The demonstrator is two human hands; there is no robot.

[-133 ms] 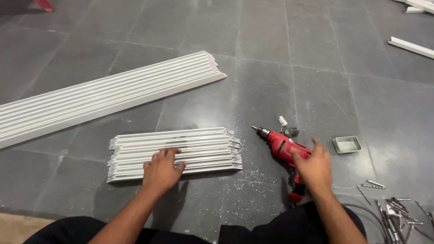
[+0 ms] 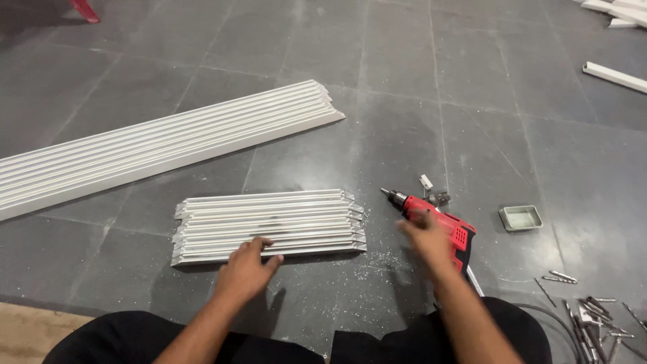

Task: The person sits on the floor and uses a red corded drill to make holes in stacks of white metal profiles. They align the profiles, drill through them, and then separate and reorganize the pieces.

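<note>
The left hand (image 2: 244, 269) lies palm down on the grey tiled floor (image 2: 418, 87), its spread fingertips touching the near edge of a short stack of white mitre-cut profile strips (image 2: 269, 224); it presses or rests on them and grips nothing. That stack lies flat in front of the person's knees, its long side running left to right, with fine white shavings (image 2: 367, 266) scattered on the tiles just beside its right end. The right hand (image 2: 424, 239) is over the red electric drill (image 2: 438, 226), which lies on the floor to the right of the short stack with its bit pointing up and left. The hand is blurred, so I cannot tell whether its fingers are closed on the drill body or only hovering above it with fingers loosely open. Beyond the short stack, well apart from it, a long bundle of white profile strips (image 2: 168, 145) runs diagonally off the left edge. Just past the drill's nose sit a few small fittings (image 2: 431, 192), and to the right of the drill is a small shallow rectangular tray (image 2: 520, 217). At the lower right corner a cluster of drill bits and metal tools (image 2: 593, 313) lies on the tiles. More white strips (image 2: 614, 75) lie at the upper right.
</note>
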